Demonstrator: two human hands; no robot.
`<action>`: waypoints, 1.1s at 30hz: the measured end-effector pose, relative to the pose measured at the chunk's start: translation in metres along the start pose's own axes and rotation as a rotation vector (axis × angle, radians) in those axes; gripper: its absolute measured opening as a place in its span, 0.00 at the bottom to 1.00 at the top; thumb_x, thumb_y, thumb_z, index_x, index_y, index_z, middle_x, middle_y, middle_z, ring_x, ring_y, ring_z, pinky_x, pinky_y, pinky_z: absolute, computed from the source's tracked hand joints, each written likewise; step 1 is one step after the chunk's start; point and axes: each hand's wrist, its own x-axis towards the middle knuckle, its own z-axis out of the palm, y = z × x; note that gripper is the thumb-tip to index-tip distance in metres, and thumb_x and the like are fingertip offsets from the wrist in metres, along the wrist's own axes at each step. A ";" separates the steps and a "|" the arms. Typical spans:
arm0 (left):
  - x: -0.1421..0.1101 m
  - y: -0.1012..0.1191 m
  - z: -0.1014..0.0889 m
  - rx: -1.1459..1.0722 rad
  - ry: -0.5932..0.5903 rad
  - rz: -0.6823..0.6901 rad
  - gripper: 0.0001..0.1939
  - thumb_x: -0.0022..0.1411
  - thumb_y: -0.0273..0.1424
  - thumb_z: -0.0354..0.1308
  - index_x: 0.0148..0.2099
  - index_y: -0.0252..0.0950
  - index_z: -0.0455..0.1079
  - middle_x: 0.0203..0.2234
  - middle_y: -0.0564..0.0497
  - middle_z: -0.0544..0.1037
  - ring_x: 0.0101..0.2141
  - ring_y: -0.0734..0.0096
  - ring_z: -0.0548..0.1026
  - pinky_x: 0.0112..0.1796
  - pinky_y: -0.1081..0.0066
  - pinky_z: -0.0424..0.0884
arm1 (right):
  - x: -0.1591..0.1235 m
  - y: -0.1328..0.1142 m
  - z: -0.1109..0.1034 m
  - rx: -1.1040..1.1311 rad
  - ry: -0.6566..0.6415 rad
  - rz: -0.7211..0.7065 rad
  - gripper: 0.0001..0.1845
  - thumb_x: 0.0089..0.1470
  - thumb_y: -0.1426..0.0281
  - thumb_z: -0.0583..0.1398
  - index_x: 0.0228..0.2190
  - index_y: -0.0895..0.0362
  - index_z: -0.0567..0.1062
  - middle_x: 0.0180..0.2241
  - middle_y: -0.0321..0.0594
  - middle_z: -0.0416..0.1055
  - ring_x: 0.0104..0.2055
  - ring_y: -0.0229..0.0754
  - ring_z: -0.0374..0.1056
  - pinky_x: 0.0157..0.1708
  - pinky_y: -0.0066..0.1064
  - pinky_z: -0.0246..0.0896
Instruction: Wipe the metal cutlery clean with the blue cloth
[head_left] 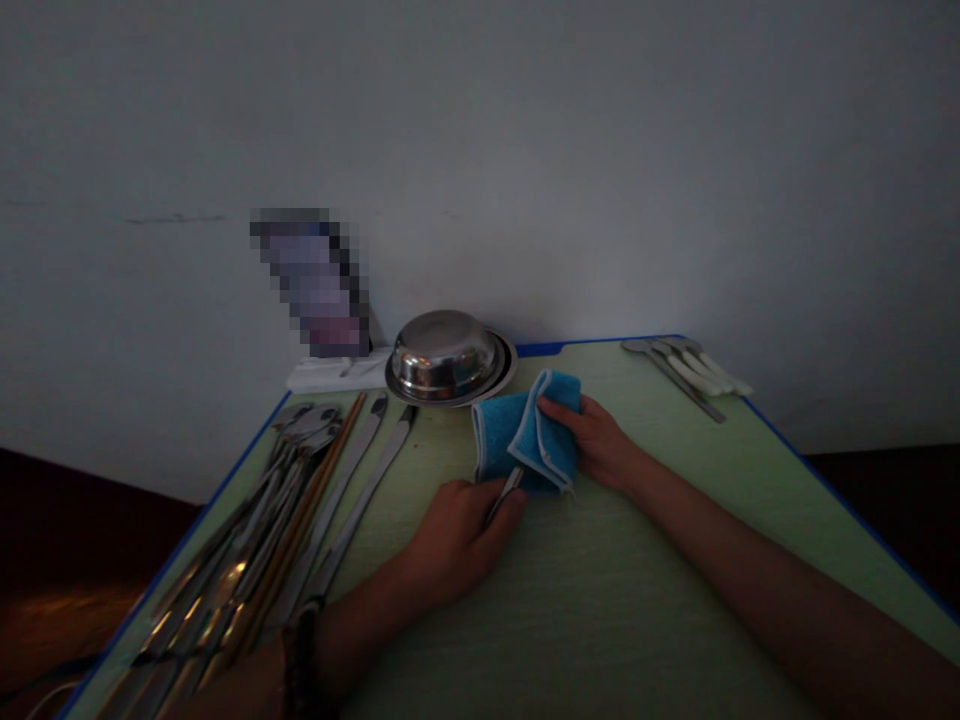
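Observation:
A folded blue cloth (499, 430) with pale edging is pinched in my right hand (606, 448), the thumb lying on top of it. My left hand (454, 535) is closed around the metal handle of a piece of cutlery (514, 482). Its other end disappears into the fold of the cloth, so its kind cannot be told. Both hands are above the middle of the green table (600, 610). Left of my left hand lie two table knives (365, 500), a pair of brown chopsticks (319, 490) and a pile of metal spoons and other cutlery (251, 530).
Shiny metal bowls (446, 350) stand upside down at the back edge, against the wall. A blurred-out upright device (319, 285) leans beside them above a white item (330, 375). At the back right lie several spoons (697, 370), some with white handles.

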 end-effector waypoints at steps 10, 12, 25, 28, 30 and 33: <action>0.000 0.002 -0.002 0.003 -0.011 0.006 0.17 0.64 0.36 0.40 0.24 0.36 0.57 0.14 0.58 0.58 0.17 0.78 0.59 0.20 0.77 0.53 | -0.001 -0.002 0.001 -0.010 0.047 0.018 0.08 0.39 0.69 0.64 0.25 0.58 0.72 0.23 0.34 0.73 0.23 0.35 0.68 0.29 0.29 0.65; 0.000 0.002 -0.001 0.008 -0.004 0.006 0.18 0.64 0.36 0.40 0.23 0.36 0.57 0.15 0.58 0.58 0.17 0.78 0.60 0.20 0.77 0.54 | -0.001 -0.003 0.002 -0.011 0.071 0.036 0.07 0.40 0.69 0.63 0.25 0.58 0.72 0.23 0.34 0.74 0.23 0.35 0.68 0.29 0.30 0.65; 0.000 0.002 0.000 -0.058 0.001 -0.032 0.20 0.65 0.38 0.38 0.23 0.36 0.57 0.14 0.58 0.62 0.17 0.78 0.62 0.21 0.76 0.56 | 0.002 0.002 0.006 0.134 0.177 0.014 0.19 0.43 0.54 0.59 0.31 0.56 0.71 0.31 0.40 0.75 0.39 0.43 0.70 0.39 0.34 0.65; 0.000 0.002 -0.001 -0.066 0.005 -0.030 0.20 0.65 0.38 0.38 0.22 0.36 0.57 0.14 0.58 0.61 0.16 0.78 0.61 0.20 0.76 0.55 | 0.003 0.002 0.005 0.142 0.173 0.020 0.20 0.42 0.52 0.59 0.31 0.56 0.70 0.31 0.41 0.75 0.38 0.43 0.70 0.38 0.34 0.65; 0.000 0.002 0.000 -0.051 0.004 -0.029 0.20 0.64 0.37 0.39 0.22 0.36 0.57 0.14 0.58 0.60 0.16 0.78 0.61 0.20 0.76 0.55 | 0.004 0.003 0.003 0.133 0.150 0.021 0.19 0.42 0.54 0.60 0.29 0.56 0.71 0.29 0.40 0.75 0.35 0.42 0.70 0.37 0.33 0.65; 0.001 0.001 0.000 -0.012 -0.003 -0.016 0.19 0.64 0.37 0.40 0.22 0.36 0.57 0.13 0.58 0.59 0.16 0.78 0.61 0.20 0.76 0.55 | 0.003 0.002 0.001 0.072 0.077 0.011 0.13 0.42 0.60 0.63 0.26 0.57 0.72 0.25 0.37 0.75 0.28 0.39 0.70 0.34 0.32 0.66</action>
